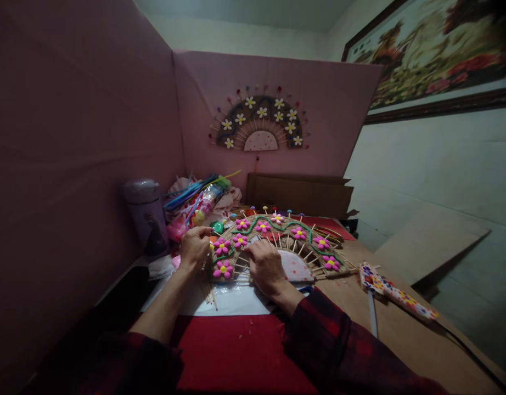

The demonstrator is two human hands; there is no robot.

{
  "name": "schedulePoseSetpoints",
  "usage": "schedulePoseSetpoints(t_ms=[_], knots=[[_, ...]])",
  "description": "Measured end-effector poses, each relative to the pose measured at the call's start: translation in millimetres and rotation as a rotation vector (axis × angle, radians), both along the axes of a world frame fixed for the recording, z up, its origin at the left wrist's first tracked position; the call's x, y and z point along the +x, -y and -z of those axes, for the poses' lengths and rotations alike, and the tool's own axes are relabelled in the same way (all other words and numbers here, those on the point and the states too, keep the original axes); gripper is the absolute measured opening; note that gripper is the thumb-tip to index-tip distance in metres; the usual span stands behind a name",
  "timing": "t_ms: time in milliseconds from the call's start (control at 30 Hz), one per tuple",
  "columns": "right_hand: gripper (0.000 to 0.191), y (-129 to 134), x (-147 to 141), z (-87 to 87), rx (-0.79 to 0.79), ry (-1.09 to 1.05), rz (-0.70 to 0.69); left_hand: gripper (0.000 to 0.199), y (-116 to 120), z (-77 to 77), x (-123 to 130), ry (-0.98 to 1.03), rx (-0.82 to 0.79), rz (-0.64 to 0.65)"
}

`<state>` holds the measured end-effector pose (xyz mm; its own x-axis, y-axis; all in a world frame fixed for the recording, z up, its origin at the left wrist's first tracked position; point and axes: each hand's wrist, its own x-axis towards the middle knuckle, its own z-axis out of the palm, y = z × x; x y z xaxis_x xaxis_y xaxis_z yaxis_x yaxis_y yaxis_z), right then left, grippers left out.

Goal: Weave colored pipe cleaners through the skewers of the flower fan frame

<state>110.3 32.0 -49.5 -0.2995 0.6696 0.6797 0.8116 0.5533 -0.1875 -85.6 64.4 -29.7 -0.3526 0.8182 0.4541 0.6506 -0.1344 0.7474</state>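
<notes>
A half-round craft fan [253, 233] of brown cord, with pink clay flowers, a wavy green strip and thin wooden sticks, rests on the table in front of me. At its left outer edge, my left hand [193, 251] has fingers pinched together; whatever is in them is too small to make out. My right hand [266, 264] is curled closed over the fan's inner sticks, left of the spotted white half-circle [294, 266]. Its fingertips hide what they grip. A green clay lump [217, 226] lies just beyond my left fingers, and loose wooden sticks [209, 295] lie below them.
A glue gun with a flowered cover [395, 291] lies at the right, its cord trailing off. Left stands a purple tumbler [146, 219], beside heaped colourful craft supplies [195, 203]. Behind are folded cardboard [298, 196] and a finished fan [261, 118] on the pink panel.
</notes>
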Motion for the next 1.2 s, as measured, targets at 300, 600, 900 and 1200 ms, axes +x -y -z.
schedulePoseSetpoints(t_ms=[300, 600, 900, 1200], knots=[[0.013, 0.0, -0.5, -0.4, -0.001, 0.001, 0.004, 0.030, -1.3, 1.3, 0.1, 0.006, 0.024, 0.020], [0.013, -0.5, -0.6, 0.3, 0.008, -0.001, 0.004, 0.032, -1.2, 2.0, 0.6, 0.018, 0.021, 0.032], [0.013, -0.5, -0.3, 0.1, 0.012, 0.007, 0.013, 0.031, -0.6, -0.6, 1.3, 0.007, 0.000, 0.001], [0.012, -0.1, 0.0, -0.9, 0.003, 0.002, 0.015, 0.032, 3.3, -6.5, 1.2, -0.026, -0.011, -0.062]])
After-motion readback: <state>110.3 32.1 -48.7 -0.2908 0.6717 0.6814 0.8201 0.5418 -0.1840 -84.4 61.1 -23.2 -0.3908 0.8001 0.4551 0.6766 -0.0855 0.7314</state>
